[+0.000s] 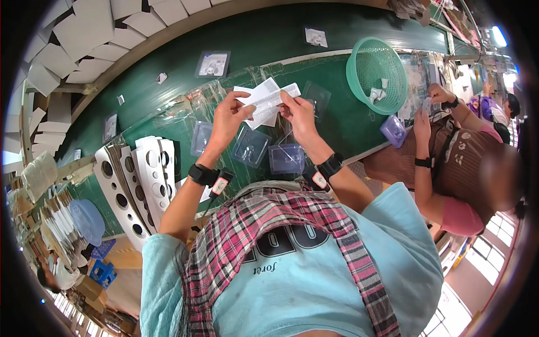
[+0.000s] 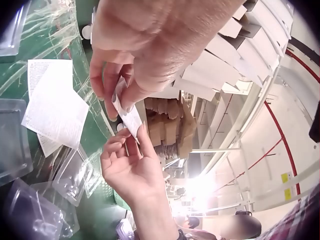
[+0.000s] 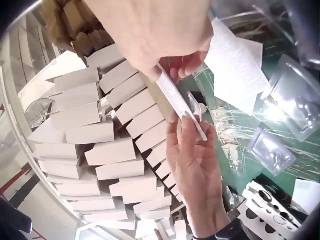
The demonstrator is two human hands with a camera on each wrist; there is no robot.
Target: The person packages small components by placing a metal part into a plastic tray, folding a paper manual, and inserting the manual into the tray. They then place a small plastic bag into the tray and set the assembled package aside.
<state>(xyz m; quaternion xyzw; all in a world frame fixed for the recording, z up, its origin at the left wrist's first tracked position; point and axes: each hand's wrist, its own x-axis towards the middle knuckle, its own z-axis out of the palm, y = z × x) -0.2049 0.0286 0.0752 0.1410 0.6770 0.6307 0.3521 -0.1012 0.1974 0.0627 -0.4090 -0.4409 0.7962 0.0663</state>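
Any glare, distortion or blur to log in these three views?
Head: fisheye bends the green table, corners black, a person at right with face blurred. Left wrist: a light blown out to white. Right wrist: glare on a clear tray; print on the folded paper unreadable.

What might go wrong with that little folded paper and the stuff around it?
The folded paper is pinched between the left hand and right hand, so it might tear if they tug. The loose sheets overlap, so they might get picked up together. A plastic tray lies nearby, so an arm might bump it.
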